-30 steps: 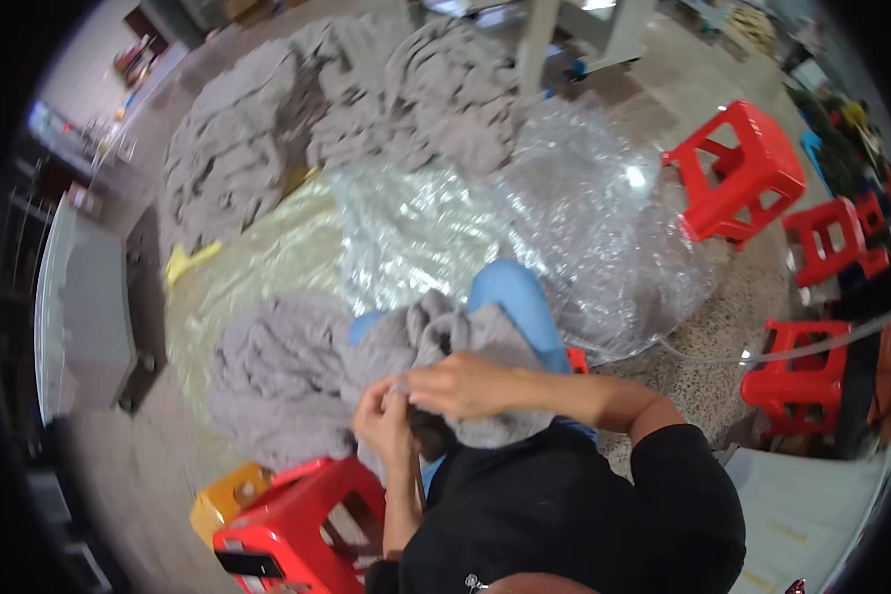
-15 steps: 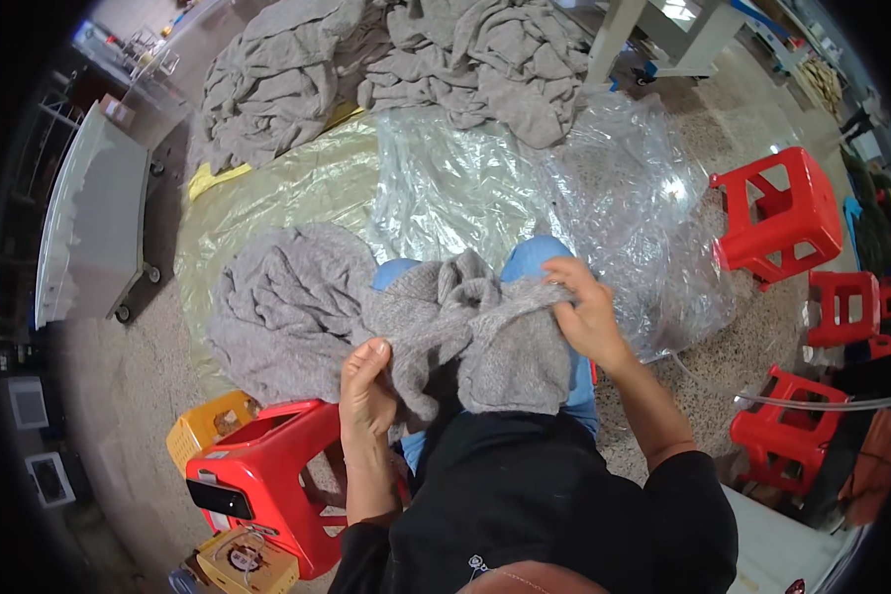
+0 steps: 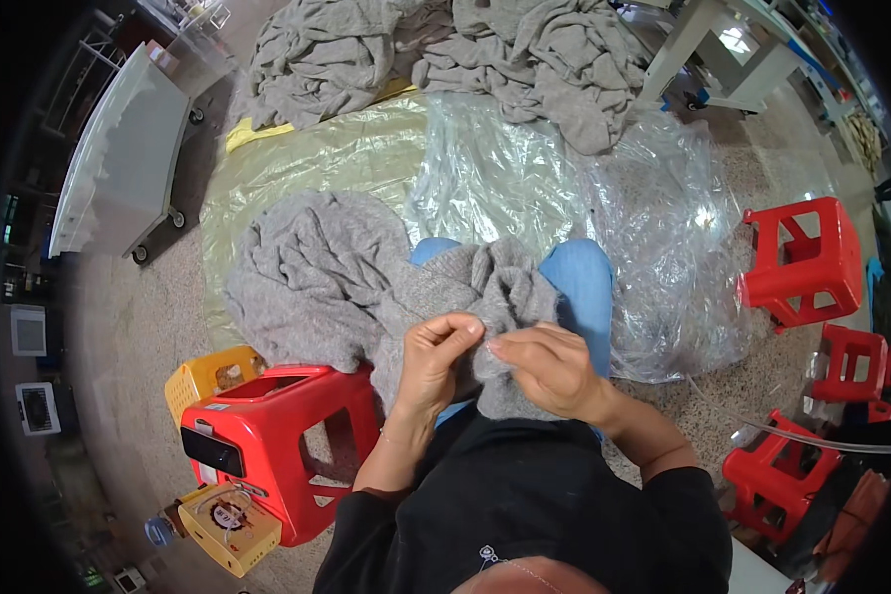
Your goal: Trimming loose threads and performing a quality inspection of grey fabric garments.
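Note:
A grey knitted garment (image 3: 431,280) lies bunched across my lap, over blue jeans. Above it, my left hand (image 3: 434,364) pinches with thumb and forefinger. My right hand (image 3: 554,372) is closed in a pinch beside it, the two sets of fingertips almost touching. Whatever sits between the fingertips is too small to make out; the knit lies directly behind and below them. To the left, a larger heap of the same grey knit (image 3: 312,282) spreads over the plastic sheet and runs up against the piece on my lap.
Clear and yellowish plastic sheeting (image 3: 495,178) covers the floor ahead, with grey knit piles (image 3: 554,69) at its far side. At my left stands a red stool (image 3: 267,416) bearing a phone (image 3: 213,451), near a yellow basket (image 3: 193,381) and yellow box (image 3: 230,525). Red stools (image 3: 812,262) stand right.
My hands were apart, stretching a strip of the knit between them. They have come together over my lap, the right moving left and down, and that strip has dropped. The view has shifted.

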Available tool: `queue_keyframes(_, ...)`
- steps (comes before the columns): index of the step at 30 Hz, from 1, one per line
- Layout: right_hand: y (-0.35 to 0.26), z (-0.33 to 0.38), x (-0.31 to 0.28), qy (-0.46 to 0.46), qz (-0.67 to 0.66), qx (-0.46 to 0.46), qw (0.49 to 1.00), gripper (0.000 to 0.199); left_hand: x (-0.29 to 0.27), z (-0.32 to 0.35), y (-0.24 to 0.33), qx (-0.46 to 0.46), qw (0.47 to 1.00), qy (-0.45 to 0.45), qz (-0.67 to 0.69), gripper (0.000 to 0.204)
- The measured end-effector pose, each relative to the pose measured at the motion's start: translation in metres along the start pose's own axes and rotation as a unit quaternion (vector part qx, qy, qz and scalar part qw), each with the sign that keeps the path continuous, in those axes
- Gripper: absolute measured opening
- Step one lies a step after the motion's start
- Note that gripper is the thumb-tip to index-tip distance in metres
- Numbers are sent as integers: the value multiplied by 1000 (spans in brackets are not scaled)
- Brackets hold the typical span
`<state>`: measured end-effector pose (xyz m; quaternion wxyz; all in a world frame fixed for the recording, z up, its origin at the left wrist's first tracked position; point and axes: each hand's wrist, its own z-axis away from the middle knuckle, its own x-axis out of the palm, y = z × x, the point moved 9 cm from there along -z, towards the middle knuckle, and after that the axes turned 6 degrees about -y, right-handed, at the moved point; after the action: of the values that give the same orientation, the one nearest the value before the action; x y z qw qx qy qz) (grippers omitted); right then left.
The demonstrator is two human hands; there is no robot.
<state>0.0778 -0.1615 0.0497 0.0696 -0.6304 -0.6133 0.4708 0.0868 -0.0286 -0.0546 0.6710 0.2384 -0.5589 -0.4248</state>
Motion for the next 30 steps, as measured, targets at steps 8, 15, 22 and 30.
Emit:
queue_keyframes(8,-6,7,5,55,119,-73,989,31,-1,3,-2,0,999,2,34,7)
queue_keyframes(15,-2,5,6,52,106,-70,991,35,-1,3,-5,-2,999,6,45,8)
queue_keyframes(22,9,2,9,45,65,-21,997,35,-5,6,-6,24,999,24,35,7)
queue_keyframes(30,52,-7,23,-112,-115,172,972,27,5,14,27,135,968,-23,-208,7)
